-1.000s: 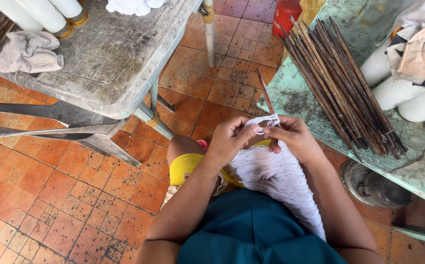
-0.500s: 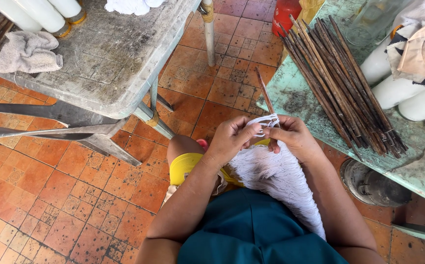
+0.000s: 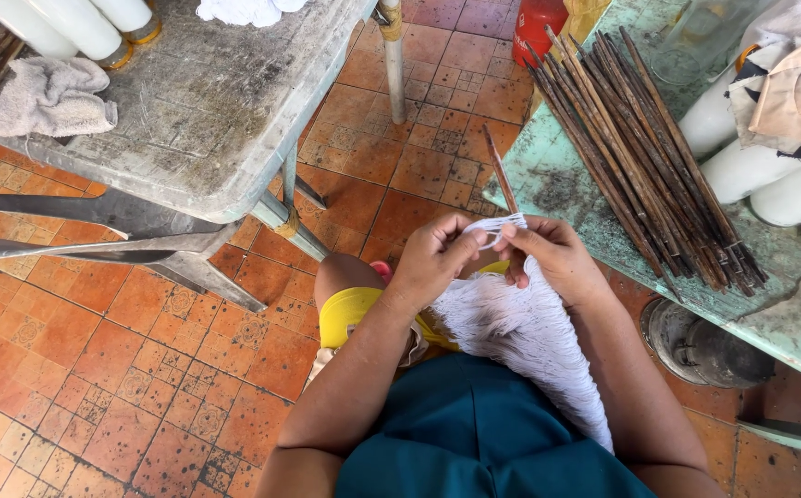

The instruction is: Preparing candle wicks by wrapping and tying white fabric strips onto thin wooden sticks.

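Head view, left hand (image 3: pixel 435 256) and right hand (image 3: pixel 552 254) together, both pinching white string (image 3: pixel 497 230) around a thin brown stick (image 3: pixel 501 171), white yarn bundle (image 3: pixel 529 337) draped over the lap, bundle of dark sticks (image 3: pixel 645 152) on the green table (image 3: pixel 788 318) at right.

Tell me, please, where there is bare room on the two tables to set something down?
The grey table is bare across its middle and near corner, between the towel and white cloth. The green table has a free patch left of the sticks; its right side is crowded with white bottles.
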